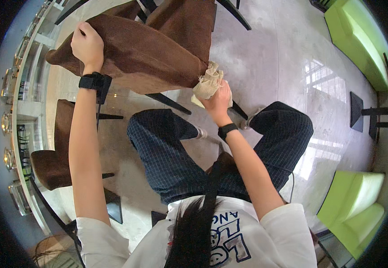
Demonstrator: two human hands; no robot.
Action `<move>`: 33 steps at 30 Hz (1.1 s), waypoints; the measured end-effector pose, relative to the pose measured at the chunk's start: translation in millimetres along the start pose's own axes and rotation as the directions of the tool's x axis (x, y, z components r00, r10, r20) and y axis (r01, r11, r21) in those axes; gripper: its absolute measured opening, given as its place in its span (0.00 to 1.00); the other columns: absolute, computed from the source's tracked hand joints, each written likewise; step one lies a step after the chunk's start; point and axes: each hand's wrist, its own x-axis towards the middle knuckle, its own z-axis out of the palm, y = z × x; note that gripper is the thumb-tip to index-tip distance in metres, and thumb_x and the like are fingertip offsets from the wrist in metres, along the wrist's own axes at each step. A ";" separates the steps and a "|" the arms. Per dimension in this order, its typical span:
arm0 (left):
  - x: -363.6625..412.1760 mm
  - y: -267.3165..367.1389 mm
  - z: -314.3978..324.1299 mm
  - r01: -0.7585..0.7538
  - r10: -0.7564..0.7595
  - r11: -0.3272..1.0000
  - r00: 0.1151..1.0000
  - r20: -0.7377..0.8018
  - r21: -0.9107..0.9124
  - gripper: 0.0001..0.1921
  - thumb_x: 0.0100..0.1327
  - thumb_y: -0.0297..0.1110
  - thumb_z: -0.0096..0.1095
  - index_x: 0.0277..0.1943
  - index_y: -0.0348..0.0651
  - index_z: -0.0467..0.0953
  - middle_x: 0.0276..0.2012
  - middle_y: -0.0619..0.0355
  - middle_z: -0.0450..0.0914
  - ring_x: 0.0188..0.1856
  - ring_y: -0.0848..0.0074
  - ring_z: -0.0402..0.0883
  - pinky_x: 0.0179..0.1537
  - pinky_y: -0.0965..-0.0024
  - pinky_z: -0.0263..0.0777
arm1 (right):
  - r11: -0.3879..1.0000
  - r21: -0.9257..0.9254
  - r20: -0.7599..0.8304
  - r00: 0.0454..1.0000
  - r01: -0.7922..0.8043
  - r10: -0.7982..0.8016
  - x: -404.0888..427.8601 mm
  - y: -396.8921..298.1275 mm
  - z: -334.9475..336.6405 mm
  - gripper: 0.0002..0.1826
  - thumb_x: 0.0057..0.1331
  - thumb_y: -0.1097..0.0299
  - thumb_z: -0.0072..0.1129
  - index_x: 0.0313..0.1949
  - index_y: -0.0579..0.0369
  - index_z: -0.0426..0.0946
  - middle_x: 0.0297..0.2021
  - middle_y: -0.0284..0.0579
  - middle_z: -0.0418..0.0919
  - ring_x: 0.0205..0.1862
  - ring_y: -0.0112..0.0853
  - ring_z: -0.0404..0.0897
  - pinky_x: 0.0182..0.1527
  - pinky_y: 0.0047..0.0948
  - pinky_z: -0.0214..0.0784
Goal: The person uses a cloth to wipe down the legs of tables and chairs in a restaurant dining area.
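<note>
A brown upholstered chair [140, 55] fills the upper left, tilted, with dark legs. My left hand [87, 43] is closed over the edge of its backrest or arm; I cannot tell which part, and the fingertips are hidden. In my right hand [218, 100] is a crumpled beige cloth [209, 83] with a frayed edge. The cloth touches the chair's lower right corner. My knees are spread on either side below the chair.
Another brown chair [51, 160] stands to my left. Beyond it, glass jars [8, 124] line a white shelf unit [33, 110]. Green padded seats [355, 43] are on the right, near a dark pedestal base [356, 112]. The grey floor [264, 67] is glossy.
</note>
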 end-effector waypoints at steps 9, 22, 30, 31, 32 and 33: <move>1.7 -12.8 5.0 -0.003 0.004 0.997 1.000 -0.016 0.079 0.19 0.64 0.45 0.39 0.34 0.42 0.77 0.29 0.41 0.78 0.34 0.44 0.76 0.35 0.51 0.69 | 0.933 0.091 0.340 0.891 -0.349 0.300 -65.4 101.3 -26.0 0.33 0.40 0.58 0.74 0.47 0.51 0.72 0.39 0.52 0.77 0.41 0.47 0.77 0.43 0.40 0.69; -11.6 27.5 -6.3 -0.006 0.008 1.000 0.997 0.083 -0.030 0.14 0.64 0.44 0.45 0.33 0.45 0.75 0.27 0.45 0.79 0.33 0.48 0.77 0.34 0.53 0.70 | 0.903 -0.298 0.566 0.705 -0.308 0.427 -0.1 99.6 -94.5 0.20 0.46 0.62 0.64 0.37 0.62 0.77 0.33 0.58 0.80 0.37 0.48 0.80 0.40 0.39 0.71; -16.0 52.9 -23.6 -0.384 0.531 0.835 0.749 0.395 -0.395 0.37 0.50 0.50 0.68 0.59 0.43 0.63 0.52 0.44 0.71 0.51 0.55 0.73 0.53 0.62 0.67 | 0.904 0.361 0.007 0.969 -0.232 0.246 91.3 49.2 -197.5 0.18 0.52 0.72 0.66 0.42 0.65 0.76 0.38 0.44 0.80 0.40 0.27 0.77 0.43 0.29 0.70; -16.5 52.2 -31.4 -0.383 0.497 0.867 0.696 0.517 -0.319 0.41 0.47 0.50 0.71 0.61 0.42 0.60 0.55 0.43 0.69 0.54 0.57 0.71 0.54 0.62 0.66 | 0.906 0.342 -0.027 0.961 -0.248 0.274 100.8 42.3 -209.6 0.18 0.51 0.72 0.67 0.42 0.64 0.75 0.39 0.44 0.80 0.40 0.27 0.77 0.43 0.29 0.70; -17.9 39.9 -30.8 -0.352 0.505 0.851 0.750 0.427 -0.389 0.42 0.45 0.50 0.72 0.61 0.41 0.60 0.53 0.42 0.71 0.53 0.56 0.72 0.53 0.61 0.67 | 0.909 0.325 -0.069 0.952 -0.261 0.298 111.3 31.7 -220.2 0.19 0.51 0.71 0.68 0.42 0.64 0.75 0.39 0.44 0.80 0.40 0.27 0.77 0.44 0.28 0.69; -21.6 27.4 -28.5 -0.318 0.473 0.868 0.760 0.445 -0.380 0.41 0.45 0.50 0.73 0.59 0.39 0.62 0.51 0.42 0.72 0.51 0.55 0.74 0.51 0.60 0.68 | 0.901 0.347 -0.094 0.946 -0.262 0.311 114.7 25.6 -227.2 0.19 0.51 0.71 0.68 0.42 0.64 0.75 0.39 0.44 0.80 0.40 0.27 0.77 0.44 0.28 0.69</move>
